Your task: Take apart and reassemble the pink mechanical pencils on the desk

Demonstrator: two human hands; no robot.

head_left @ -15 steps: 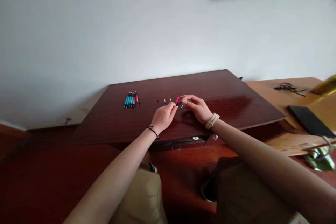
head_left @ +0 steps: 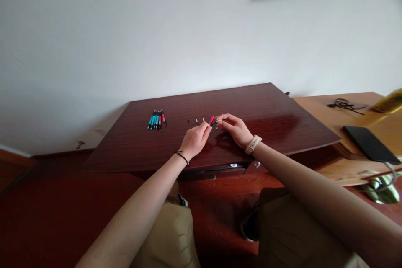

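Two hands meet over the dark red-brown wooden surface (head_left: 251, 104), fingertips pinched together on one small pink-and-black pen part (head_left: 212, 121). The left hand (head_left: 195, 139), with a thin black band at the wrist, closes on the part's near end. The right hand (head_left: 236, 129), wearing a pale cream wristwatch (head_left: 253, 144), grips its far end with thumb and forefinger; the other fingers are loosely curled. Both hands are narrow, holding the same piece; it is too small to tell whether it is one piece or two being joined.

Just left of the pen part, three tiny loose bits (head_left: 196, 120) lie in a short row on the surface, too small to identify. Further left of the pen part, a tidy bundle of teal, black and red pens (head_left: 157, 119) lies side by side, well apart from the hands.

Far right of the pen part, a lighter tan wooden desk (head_left: 317, 104) carries a flat black rectangular device (head_left: 367, 144), a tangle of black cord (head_left: 344, 104) and a yellow object (head_left: 391, 100) cut off by the frame edge. Below the pen part, tan trousers (head_left: 176, 234) cover the person's knees.
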